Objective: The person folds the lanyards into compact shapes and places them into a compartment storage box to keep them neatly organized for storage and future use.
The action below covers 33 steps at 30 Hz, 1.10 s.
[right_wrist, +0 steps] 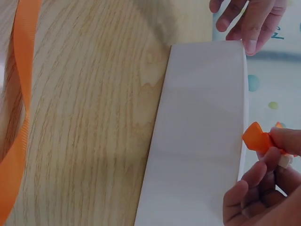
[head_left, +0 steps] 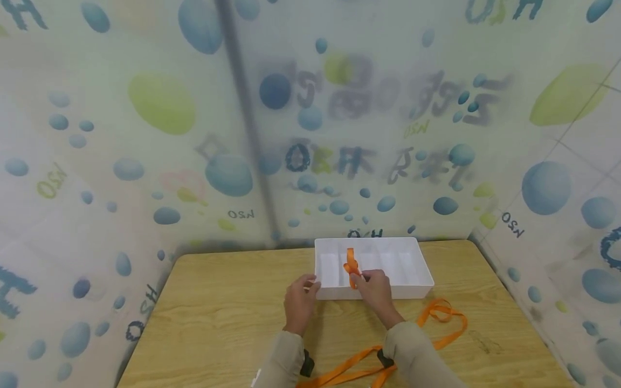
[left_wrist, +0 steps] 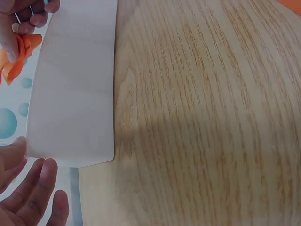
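A bow of orange ribbon (head_left: 351, 267) is pinched between the thumb and fingers of my right hand (head_left: 376, 291), above the near side of a white box (head_left: 375, 292). A small pale piece (right_wrist: 284, 161) shows at the bow, between those fingers; its kind is unclear. My left hand (head_left: 299, 303) is at the box's near left corner. Its thumb lies by the rim and its fingers (left_wrist: 42, 176) against the side wall, holding the corner. The bow (left_wrist: 21, 52) also shows in the left wrist view, partly covered by the right hand's fingers.
A long loose orange ribbon (head_left: 448, 337) lies curled on the wooden table (head_left: 218, 307), to the right and under the forearms. The box has divided compartments inside. A patterned curtain (head_left: 310, 129) stands behind the table and at both sides.
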Each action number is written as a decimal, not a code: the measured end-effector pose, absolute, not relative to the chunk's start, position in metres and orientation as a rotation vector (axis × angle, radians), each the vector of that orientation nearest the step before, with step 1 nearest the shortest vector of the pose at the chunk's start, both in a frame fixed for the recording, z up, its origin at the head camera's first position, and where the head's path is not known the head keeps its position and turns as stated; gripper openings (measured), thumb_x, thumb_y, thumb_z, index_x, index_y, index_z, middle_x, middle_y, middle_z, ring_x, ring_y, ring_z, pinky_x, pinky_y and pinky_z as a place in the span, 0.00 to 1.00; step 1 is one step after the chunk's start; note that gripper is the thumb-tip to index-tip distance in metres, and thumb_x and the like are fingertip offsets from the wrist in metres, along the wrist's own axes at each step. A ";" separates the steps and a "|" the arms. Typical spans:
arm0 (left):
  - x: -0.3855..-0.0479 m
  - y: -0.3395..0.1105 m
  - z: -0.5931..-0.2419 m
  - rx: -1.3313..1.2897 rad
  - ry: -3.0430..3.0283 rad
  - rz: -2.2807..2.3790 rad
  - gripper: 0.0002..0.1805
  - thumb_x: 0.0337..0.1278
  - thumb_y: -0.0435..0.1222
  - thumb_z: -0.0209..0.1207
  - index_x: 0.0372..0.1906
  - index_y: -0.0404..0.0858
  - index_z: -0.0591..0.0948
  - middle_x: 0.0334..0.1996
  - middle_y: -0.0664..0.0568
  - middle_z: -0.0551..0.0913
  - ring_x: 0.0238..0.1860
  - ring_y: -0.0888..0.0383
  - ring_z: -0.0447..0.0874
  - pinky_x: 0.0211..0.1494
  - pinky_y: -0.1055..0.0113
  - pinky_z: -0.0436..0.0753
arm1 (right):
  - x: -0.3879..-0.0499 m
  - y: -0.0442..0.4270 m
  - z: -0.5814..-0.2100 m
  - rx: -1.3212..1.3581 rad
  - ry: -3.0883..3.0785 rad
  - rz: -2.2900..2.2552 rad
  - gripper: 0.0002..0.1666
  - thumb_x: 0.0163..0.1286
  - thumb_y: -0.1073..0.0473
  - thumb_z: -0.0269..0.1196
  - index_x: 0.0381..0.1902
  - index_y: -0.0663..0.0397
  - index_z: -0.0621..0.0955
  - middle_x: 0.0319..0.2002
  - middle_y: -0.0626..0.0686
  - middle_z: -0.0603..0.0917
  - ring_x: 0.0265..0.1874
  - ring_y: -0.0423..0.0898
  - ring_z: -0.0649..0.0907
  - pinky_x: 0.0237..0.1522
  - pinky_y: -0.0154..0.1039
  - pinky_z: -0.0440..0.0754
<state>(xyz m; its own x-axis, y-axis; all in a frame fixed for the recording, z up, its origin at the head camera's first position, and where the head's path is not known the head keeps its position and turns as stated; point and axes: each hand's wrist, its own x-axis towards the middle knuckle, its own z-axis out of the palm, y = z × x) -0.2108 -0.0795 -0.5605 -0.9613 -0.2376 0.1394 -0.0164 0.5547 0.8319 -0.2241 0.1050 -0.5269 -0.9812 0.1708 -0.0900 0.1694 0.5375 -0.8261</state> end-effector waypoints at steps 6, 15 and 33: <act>-0.212 -0.081 -0.561 0.209 -2.553 -1.394 0.08 0.58 0.36 0.68 0.42 0.41 0.87 0.31 0.52 0.87 0.29 0.60 0.83 0.31 0.63 0.81 | -0.228 0.103 -0.531 -0.319 -2.804 1.387 0.17 0.67 0.52 0.67 0.30 0.63 0.87 0.16 0.48 0.74 0.20 0.45 0.72 0.21 0.34 0.68; -0.212 -0.082 -0.563 0.192 -2.556 -1.417 0.09 0.59 0.37 0.68 0.44 0.41 0.87 0.32 0.52 0.88 0.27 0.61 0.82 0.28 0.64 0.80 | -0.232 0.101 -0.533 -0.288 -2.844 1.266 0.23 0.65 0.50 0.67 0.14 0.55 0.77 0.11 0.45 0.69 0.13 0.43 0.68 0.17 0.34 0.61; -0.211 -0.086 -0.563 0.198 -2.578 -1.393 0.09 0.58 0.39 0.69 0.43 0.42 0.88 0.29 0.54 0.87 0.25 0.62 0.81 0.27 0.64 0.79 | -0.223 0.103 -0.529 -0.272 -2.833 1.262 0.24 0.64 0.46 0.69 0.45 0.62 0.86 0.34 0.55 0.86 0.31 0.50 0.80 0.37 0.44 0.82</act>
